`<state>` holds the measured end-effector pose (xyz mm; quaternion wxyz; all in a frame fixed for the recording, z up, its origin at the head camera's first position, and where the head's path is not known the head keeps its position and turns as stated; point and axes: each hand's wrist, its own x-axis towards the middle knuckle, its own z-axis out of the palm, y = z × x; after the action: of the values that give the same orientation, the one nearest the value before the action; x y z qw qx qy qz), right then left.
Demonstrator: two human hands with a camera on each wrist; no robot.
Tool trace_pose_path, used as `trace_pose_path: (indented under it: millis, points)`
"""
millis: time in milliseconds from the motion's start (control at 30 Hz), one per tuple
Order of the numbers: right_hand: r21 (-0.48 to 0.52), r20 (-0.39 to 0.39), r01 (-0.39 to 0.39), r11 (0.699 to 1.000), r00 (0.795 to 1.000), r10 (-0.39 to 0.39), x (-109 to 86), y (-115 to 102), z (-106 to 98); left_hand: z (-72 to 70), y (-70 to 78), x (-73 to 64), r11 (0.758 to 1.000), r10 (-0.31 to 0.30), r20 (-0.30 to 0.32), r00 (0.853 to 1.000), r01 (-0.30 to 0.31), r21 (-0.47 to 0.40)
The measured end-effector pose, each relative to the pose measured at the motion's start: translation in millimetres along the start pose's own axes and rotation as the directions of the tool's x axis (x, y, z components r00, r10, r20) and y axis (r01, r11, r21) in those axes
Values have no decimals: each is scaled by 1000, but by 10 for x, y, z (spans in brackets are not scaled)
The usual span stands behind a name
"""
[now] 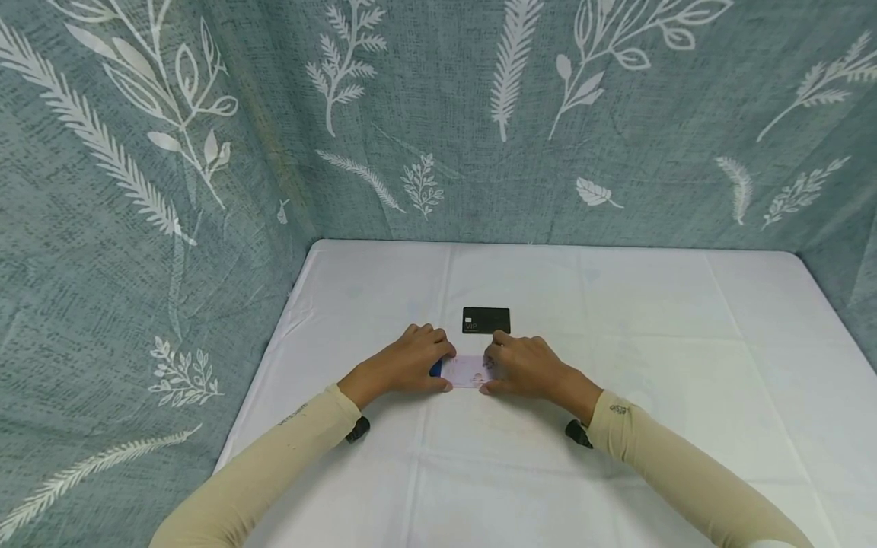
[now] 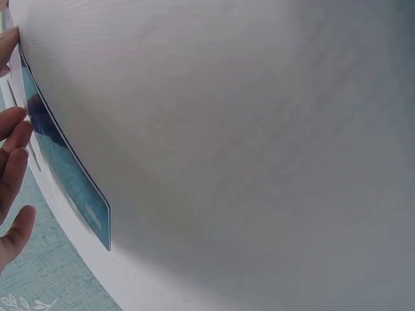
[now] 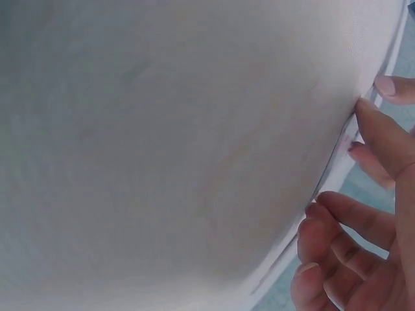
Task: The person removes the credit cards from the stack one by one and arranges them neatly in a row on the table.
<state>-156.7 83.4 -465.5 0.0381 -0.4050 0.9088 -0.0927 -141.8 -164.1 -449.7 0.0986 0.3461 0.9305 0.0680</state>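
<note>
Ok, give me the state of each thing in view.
Black card: flat, VIP lettering up.
Pale card: held at both ends, partly covered.
Blue piece: partly covered; whether joined to pale card unclear.
Left fingers: holding the pale card's left side.
Right fingers: holding its right side.
Tablecloth: spread, creased.
Curtain: hanging, with folds.

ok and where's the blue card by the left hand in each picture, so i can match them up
Head: the blue card is a small blue patch just left of centre, between the thumb and fingers of the left hand.
Left wrist: the blue card slants down the left side.
Right wrist: not clearly in it; a tiny dark blue patch in the top right corner can't be identified.
Shared landmark: the white cloth.
</note>
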Motion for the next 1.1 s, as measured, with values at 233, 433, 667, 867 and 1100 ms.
trace_pose_path:
  millis: [233,433,667,867,1100]
  points:
    - [-10,-4,7,1000,1000,-7,7,16,2,-3,-1,21,1000,-3,15,1000,3,-1]
    - [-6,-4,8,1000,1000,-8,8,21,-7,-11,2,35,1000,-12,22,1000,12,3]
    - [-5,4,2,1000,1000,-1,11,25,3,-7,-2,35,1000,-5,17,1000,5,0]
    - [-2,-5,8,1000,1000,-8,11,23,-2,4,-7,41,1000,-6,17,1000,6,-5]
    - [-6,-9,19,1000,1000,-19,14,28,-5,12,-18,46,1000,-5,16,1000,5,6]
